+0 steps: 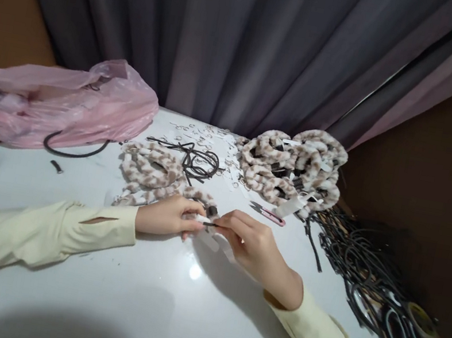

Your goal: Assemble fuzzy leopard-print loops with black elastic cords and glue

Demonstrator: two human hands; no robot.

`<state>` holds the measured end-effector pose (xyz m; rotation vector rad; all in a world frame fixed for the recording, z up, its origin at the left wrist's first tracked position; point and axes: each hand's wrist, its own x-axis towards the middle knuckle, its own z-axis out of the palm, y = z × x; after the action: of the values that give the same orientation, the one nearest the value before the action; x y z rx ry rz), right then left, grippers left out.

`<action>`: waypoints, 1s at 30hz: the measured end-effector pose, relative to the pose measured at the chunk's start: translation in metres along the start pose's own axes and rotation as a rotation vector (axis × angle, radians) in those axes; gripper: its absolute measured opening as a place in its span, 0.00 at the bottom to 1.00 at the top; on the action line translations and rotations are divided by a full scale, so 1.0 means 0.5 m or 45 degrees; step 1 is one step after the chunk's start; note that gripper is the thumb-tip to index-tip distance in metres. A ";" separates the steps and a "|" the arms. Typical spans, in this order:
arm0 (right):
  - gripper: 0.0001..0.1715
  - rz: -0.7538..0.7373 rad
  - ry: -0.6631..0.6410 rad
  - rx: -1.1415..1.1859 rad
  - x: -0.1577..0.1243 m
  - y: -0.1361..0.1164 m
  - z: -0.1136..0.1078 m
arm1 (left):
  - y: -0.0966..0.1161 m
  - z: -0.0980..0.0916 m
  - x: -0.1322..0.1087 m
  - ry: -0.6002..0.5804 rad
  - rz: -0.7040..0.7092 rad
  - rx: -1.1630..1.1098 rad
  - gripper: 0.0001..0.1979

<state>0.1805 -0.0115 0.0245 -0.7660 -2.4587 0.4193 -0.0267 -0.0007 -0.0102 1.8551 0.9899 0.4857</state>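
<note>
My left hand (169, 216) is closed, pinching the end of a fuzzy beige-and-brown spotted hair band (152, 166) that trails back across the white table (110, 277). My right hand (252, 243) is closed too, its fingertips pinching a small dark piece (212, 212) at that same band end, right against the left fingers. Both sleeves are pale yellow. What exactly sits between the fingertips is too small to make out.
A heap of finished fuzzy bands (292, 166) lies at the back right, with pink thread snips (268, 214) in front. Black elastic loops (369, 270) spill over the right edge. More black cords (195, 160) and small metal rings lie mid-table. A pink plastic bag (58, 101) sits at left.
</note>
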 end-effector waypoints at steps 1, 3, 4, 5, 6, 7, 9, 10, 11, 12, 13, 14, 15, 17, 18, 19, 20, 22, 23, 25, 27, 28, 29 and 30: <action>0.11 -0.053 0.007 -0.079 -0.004 0.002 0.011 | 0.002 -0.001 -0.001 -0.041 -0.023 -0.092 0.12; 0.12 -0.114 0.006 -0.219 -0.010 0.011 0.027 | 0.007 -0.002 -0.002 -0.078 -0.043 -0.214 0.13; 0.13 -0.133 0.001 -0.268 -0.013 0.016 0.032 | 0.010 -0.002 -0.002 -0.087 -0.049 -0.263 0.14; 0.14 -0.149 0.002 -0.304 -0.014 0.019 0.034 | 0.013 -0.004 -0.003 -0.100 -0.057 -0.313 0.14; 0.15 -0.162 0.002 -0.329 -0.014 0.021 0.035 | 0.016 -0.005 -0.003 -0.115 -0.065 -0.364 0.14; 0.16 -0.174 0.004 -0.347 -0.013 0.021 0.035 | 0.019 -0.007 -0.003 -0.131 -0.080 -0.411 0.14; 0.17 -0.191 0.005 -0.386 -0.011 0.016 0.032 | 0.024 -0.010 -0.003 -0.155 -0.127 -0.491 0.14; 0.17 -0.200 0.003 -0.412 -0.009 0.013 0.031 | 0.027 -0.012 -0.004 -0.157 -0.152 -0.526 0.14; 0.18 -0.211 -0.004 -0.443 -0.008 0.010 0.030 | 0.028 -0.012 -0.004 -0.157 -0.172 -0.554 0.14; 0.18 -0.222 -0.013 -0.477 -0.006 0.007 0.030 | 0.028 -0.012 -0.003 -0.153 -0.181 -0.572 0.14; 0.19 -0.235 -0.020 -0.507 -0.006 0.006 0.030 | 0.027 -0.011 -0.003 -0.146 -0.181 -0.576 0.14; 0.19 -0.244 -0.025 -0.530 -0.005 0.005 0.031 | 0.026 -0.009 -0.003 -0.134 -0.175 -0.568 0.13; 0.19 -0.250 -0.028 -0.540 -0.005 0.006 0.032 | 0.023 -0.007 -0.002 -0.117 -0.166 -0.552 0.13; 0.19 -0.250 -0.028 -0.531 -0.005 0.009 0.033 | 0.016 -0.001 -0.001 -0.070 -0.155 -0.511 0.13; 0.18 -0.244 -0.030 -0.519 -0.005 0.011 0.033 | 0.013 0.002 -0.001 -0.038 -0.154 -0.494 0.13; 0.18 -0.233 -0.036 -0.507 -0.005 0.012 0.033 | 0.009 0.005 -0.001 -0.006 -0.155 -0.480 0.13; 0.17 -0.217 -0.047 -0.492 -0.006 0.014 0.033 | 0.007 0.008 -0.001 0.026 -0.155 -0.467 0.13; 0.17 -0.184 -0.064 -0.451 -0.006 0.017 0.032 | 0.004 0.012 -0.003 0.081 -0.148 -0.437 0.13; 0.18 -0.170 -0.069 -0.428 -0.007 0.018 0.031 | 0.003 0.013 -0.004 0.100 -0.134 -0.419 0.13; 0.18 -0.149 -0.068 -0.389 -0.007 0.019 0.031 | 0.002 0.014 -0.007 0.123 -0.092 -0.353 0.14; 0.18 -0.136 -0.058 -0.370 -0.008 0.019 0.032 | 0.002 0.013 -0.008 0.148 -0.055 -0.260 0.15; 0.18 -0.130 -0.055 -0.366 -0.008 0.018 0.032 | 0.002 0.013 -0.009 0.163 -0.040 -0.216 0.15; 0.18 -0.125 -0.054 -0.364 -0.008 0.018 0.033 | 0.001 0.013 -0.009 0.179 -0.025 -0.177 0.15; 0.17 -0.122 -0.054 -0.365 -0.008 0.017 0.034 | 0.001 0.013 -0.010 0.195 -0.007 -0.145 0.14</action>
<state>0.1776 -0.0095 0.0056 -0.7540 -2.6161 0.0475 -0.0250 -0.0083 -0.0125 1.7327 1.0464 0.6751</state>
